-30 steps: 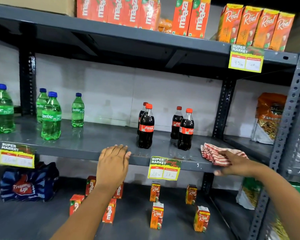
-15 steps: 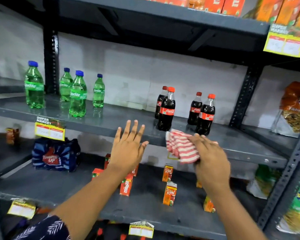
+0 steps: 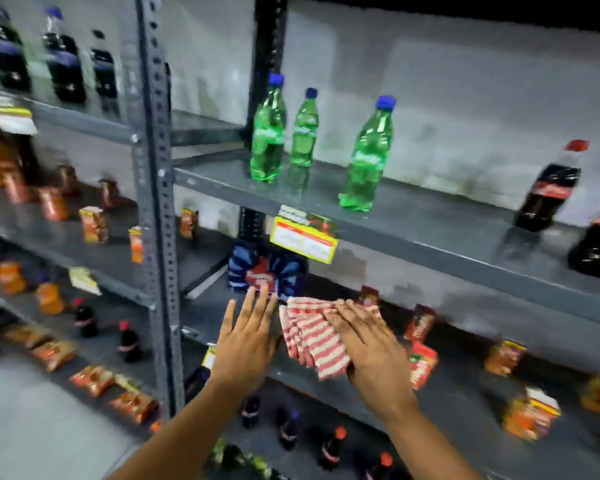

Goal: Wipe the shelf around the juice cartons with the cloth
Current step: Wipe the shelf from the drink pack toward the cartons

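My right hand [image 3: 368,344] lies flat on a red-and-white striped cloth [image 3: 312,337], pressing it onto the grey lower shelf [image 3: 465,403]. Just left of the cloth, my left hand [image 3: 248,336] hovers with its fingers spread and nothing in it. Small red and orange juice cartons [image 3: 421,363] stand on this shelf right of my right hand, one [image 3: 420,322] behind it, and more [image 3: 503,356] further right. The view is blurred by motion.
A blue Thums Up pack [image 3: 265,273] sits behind my left hand. The shelf above [image 3: 430,230] holds green bottles [image 3: 366,157] and cola bottles [image 3: 548,192]. A grey upright post [image 3: 153,202] stands left. Small bottles [image 3: 329,445] stand on the shelf below.
Both hands have dropped from the bottle shelf to the carton shelf below, the cloth going with my right hand. The view has swung down and left.
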Demonstrator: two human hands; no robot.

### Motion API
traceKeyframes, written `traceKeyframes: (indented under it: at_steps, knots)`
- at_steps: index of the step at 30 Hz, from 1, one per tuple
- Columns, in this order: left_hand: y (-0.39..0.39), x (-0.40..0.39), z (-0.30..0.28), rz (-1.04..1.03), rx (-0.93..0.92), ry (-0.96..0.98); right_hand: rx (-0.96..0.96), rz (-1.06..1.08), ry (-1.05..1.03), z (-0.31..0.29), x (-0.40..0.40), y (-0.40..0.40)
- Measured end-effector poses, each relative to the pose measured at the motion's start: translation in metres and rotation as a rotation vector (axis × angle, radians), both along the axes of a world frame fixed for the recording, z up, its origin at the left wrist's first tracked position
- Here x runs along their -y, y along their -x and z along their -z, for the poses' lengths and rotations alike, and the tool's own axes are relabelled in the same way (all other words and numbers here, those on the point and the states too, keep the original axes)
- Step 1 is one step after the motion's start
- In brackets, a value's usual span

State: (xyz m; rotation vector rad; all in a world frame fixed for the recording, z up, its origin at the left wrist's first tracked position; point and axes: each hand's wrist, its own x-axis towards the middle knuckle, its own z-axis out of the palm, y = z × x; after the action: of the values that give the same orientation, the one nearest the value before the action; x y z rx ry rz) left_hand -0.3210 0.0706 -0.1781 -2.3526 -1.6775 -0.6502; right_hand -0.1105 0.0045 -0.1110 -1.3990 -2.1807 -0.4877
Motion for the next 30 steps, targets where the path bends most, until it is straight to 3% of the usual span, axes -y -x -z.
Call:
traceKeyframes:
  at_steps: [8, 15, 22, 30]
  knots:
    - [0.084, -0.084, 0.070, -0.029, -0.068, 0.208, 0.034, 0.029, 0.278, 0.061, -0.093, 0.096]
    - [0.098, -0.150, 0.103, -0.031, 0.019, 0.292, 0.108, 0.164, 0.356, 0.089, -0.163, 0.123]
    - [0.091, -0.176, 0.134, 0.135, -0.034, 0.300, 0.140, 0.384, 0.640, 0.150, -0.193, 0.128]
    - [0.091, -0.178, 0.137, 0.129, -0.021, 0.317, -0.107, 0.297, 0.815, 0.153, -0.194, 0.123]
